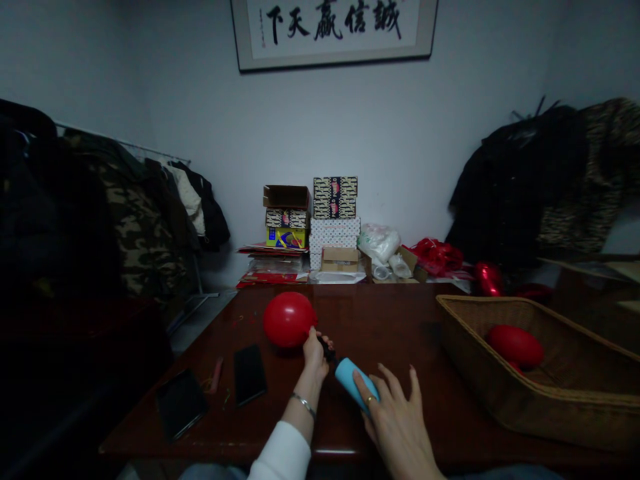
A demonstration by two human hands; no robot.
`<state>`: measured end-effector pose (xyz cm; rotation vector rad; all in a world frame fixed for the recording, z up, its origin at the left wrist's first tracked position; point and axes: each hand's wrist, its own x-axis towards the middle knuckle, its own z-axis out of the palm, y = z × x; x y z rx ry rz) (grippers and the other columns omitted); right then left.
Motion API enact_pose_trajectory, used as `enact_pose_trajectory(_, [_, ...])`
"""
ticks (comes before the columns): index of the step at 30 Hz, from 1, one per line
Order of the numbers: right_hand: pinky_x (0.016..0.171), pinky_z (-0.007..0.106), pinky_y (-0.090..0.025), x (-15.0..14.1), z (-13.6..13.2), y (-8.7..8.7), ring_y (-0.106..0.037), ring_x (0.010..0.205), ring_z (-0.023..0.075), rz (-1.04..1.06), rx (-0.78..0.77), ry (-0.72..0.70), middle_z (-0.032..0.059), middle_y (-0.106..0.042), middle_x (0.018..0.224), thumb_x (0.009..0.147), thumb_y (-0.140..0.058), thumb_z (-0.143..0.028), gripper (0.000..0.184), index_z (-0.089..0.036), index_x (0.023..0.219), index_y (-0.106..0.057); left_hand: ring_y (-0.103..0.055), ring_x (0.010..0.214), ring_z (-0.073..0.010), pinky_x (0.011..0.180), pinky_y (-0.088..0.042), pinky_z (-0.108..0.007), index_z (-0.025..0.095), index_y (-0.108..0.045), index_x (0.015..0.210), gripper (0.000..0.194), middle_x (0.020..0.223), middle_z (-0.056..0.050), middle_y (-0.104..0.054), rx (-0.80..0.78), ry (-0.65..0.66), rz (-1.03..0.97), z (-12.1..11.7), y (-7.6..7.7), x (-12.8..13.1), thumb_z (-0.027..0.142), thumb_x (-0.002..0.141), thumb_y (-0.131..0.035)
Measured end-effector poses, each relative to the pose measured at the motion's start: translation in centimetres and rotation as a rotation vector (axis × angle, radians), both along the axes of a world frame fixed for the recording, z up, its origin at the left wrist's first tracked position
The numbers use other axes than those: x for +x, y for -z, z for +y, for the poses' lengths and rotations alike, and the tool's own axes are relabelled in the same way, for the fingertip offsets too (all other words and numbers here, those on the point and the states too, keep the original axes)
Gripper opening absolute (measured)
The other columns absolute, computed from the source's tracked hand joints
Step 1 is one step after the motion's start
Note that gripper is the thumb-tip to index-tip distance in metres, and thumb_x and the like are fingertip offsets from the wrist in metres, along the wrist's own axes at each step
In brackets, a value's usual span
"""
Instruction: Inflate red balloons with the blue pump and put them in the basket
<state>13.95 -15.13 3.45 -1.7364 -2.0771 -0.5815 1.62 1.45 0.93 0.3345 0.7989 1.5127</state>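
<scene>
Head camera view, going left to right: glossy red round balloon (289,319) just above the table (390,320), or maybe resting on it, can't tell. Left hand (315,353) is pinching it by the neck, right at the black nozzle (327,350) of a light blue cylindrical pump (357,385). Right hand (395,417) has one finger along the pump and the other fingers spread; can't tell if the thumb grips underneath. Looks like the inflating step to me, so I'd say the next move calls for a snug left pinch and a firmer right grip.

Tabletop, same direction: dark flat tablet-like slab (181,403), small reddish stick (217,375), black phone-like slab (251,375), then a big tan wicker basket (480,380) with another red balloon (515,345) inside.

Room's pretty dim: camouflage jacket (145,227) on a rack, patterned cardboard boxes (335,198) under framed black calligraphy (335,30), whitish plastic bags (380,243), dark coats (500,180) far right.
</scene>
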Motion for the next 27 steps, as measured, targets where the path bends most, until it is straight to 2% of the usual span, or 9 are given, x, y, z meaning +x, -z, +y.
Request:
enact_pose_trajectory(8, [0.103, 0.060, 0.001, -1.4, 1.4, -0.2, -0.043, 0.119, 0.0277, 0.016, -0.074, 0.023, 0.0036, -0.063, 0.109, 0.079, -0.057, -0.031, 0.049, -0.035, 0.126, -0.046, -0.043, 0.036, -0.0090, 0.041, -0.035, -0.020, 0.019, -0.040, 0.068, 0.025, 0.044, 0.005, -0.043, -0.011, -0.003, 0.027, -0.3, 0.7, 0.3, 0.036, 0.085, -0.047])
enact_pose_trajectory(21, [0.105, 0.058, 0.001, -0.8, 1.2, 0.8, -0.044, 0.118, 0.0279, 0.033, -0.017, -0.013, 0.0027, -0.062, 0.112, 0.074, -0.063, -0.033, 0.054, -0.033, 0.126, -0.047, -0.041, 0.035, -0.0085, 0.039, -0.033, -0.020, 0.019, -0.040, 0.066, 0.026, 0.044, 0.005, -0.042, 0.003, 0.002, 0.029, -0.2, 0.7, 0.0, 0.036, 0.084, -0.049])
enact_pose_trajectory(27, [0.105, 0.058, -0.002, 0.1, 0.4, 1.3, -0.049, 0.113, 0.0271, 0.024, 0.037, -0.037, 0.0009, -0.064, 0.109, 0.074, -0.060, -0.033, 0.050, -0.035, 0.123, -0.050, -0.041, 0.035, -0.0080, 0.038, -0.031, -0.018, 0.019, -0.039, 0.066, 0.028, 0.044, 0.005, -0.042, -0.012, -0.012, 0.039, -0.1, 0.8, 0.0, 0.039, 0.084, -0.049])
